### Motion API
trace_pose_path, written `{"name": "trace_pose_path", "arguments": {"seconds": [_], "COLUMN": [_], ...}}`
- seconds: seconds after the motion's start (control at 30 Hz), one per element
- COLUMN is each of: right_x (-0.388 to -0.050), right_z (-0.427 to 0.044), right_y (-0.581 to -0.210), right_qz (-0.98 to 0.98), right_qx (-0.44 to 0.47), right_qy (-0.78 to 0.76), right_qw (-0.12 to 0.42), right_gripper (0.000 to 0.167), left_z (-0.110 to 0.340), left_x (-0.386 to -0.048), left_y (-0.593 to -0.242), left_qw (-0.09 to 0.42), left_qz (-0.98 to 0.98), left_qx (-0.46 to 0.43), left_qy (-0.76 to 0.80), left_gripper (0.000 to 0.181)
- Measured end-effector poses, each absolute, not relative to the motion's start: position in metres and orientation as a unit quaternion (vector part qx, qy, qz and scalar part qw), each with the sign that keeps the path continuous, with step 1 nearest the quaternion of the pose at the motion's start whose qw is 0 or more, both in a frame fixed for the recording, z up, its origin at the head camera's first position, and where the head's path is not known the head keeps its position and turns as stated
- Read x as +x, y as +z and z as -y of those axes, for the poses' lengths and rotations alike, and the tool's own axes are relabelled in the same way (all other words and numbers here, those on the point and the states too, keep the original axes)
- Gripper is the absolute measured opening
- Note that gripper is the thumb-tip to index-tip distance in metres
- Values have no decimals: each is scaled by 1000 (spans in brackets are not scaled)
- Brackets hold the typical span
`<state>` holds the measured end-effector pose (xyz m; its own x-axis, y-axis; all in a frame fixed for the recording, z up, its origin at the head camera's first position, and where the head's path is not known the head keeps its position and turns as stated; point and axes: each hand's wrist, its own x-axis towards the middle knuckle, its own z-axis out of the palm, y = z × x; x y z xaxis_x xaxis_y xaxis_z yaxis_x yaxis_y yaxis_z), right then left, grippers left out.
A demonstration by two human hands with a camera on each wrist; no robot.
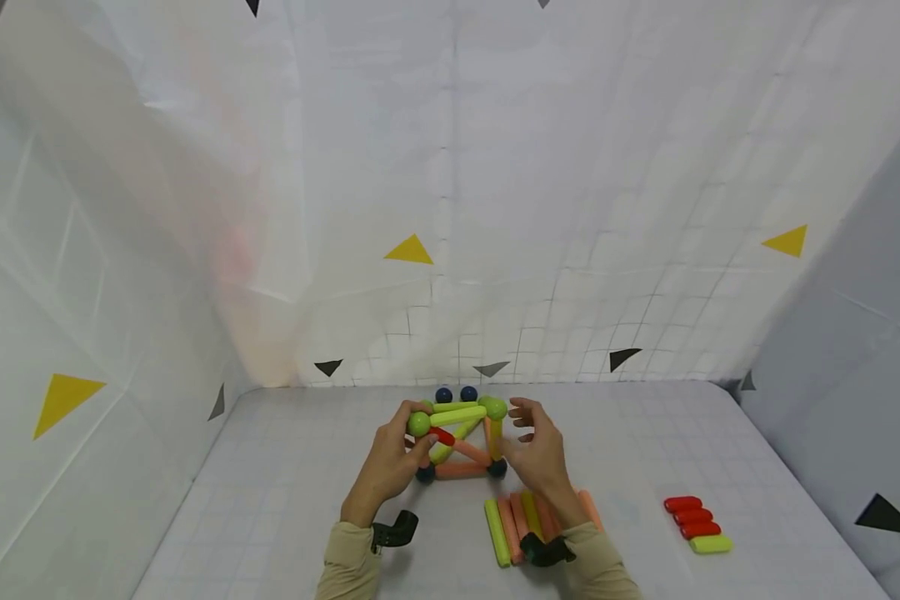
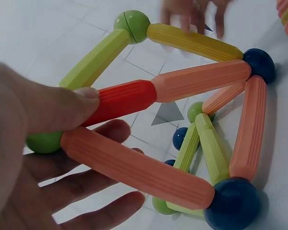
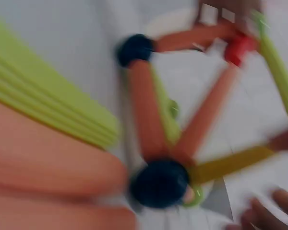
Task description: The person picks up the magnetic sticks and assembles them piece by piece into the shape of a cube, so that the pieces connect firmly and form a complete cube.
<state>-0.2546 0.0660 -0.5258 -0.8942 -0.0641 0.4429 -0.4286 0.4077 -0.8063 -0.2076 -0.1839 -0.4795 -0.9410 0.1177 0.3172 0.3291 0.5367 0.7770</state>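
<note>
A standing structure of magnetic building rods and balls is before both hands. My left hand [image 1: 386,462] holds its upper left corner, thumb pressed over the red rod [image 2: 127,96] near a green ball [image 2: 43,143]; the other fingers spread behind. The red rod meets an orange rod [image 2: 201,79] that slopes down to a dark blue ball [image 2: 260,64]. Two dark blue balls are at the front base, joined by an orange rod [image 1: 461,471]. At the right side my right hand [image 1: 540,450], fingers loosely bent, is beside the yellow rod [image 2: 197,42] and holds nothing visible; thumb contact is unclear.
Loose lime, orange and yellow rods [image 1: 498,533] lie in a row under my right forearm. Farther right are three red rods [image 1: 696,517] and a short lime rod [image 1: 711,544]. Two dark blue balls [image 1: 468,393] are behind the structure. White sheeting surrounds the table.
</note>
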Motion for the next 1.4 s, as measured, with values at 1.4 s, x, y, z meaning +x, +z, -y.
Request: {"name": "trace_pose_path", "arguments": {"seconds": [1.4], "right_x": [-265], "right_z": [-87], "right_y": [-536], "right_qz": [872], "right_qx": [273], "right_qy": [406], "right_qw": [-11], "right_gripper": [34], "left_z": [194], "left_x": [-210], "left_y": [-490], "left_qw": [4], "left_qz": [915], "left_qx": [-47], "left_qy": [-400], "left_gripper": [59]}}
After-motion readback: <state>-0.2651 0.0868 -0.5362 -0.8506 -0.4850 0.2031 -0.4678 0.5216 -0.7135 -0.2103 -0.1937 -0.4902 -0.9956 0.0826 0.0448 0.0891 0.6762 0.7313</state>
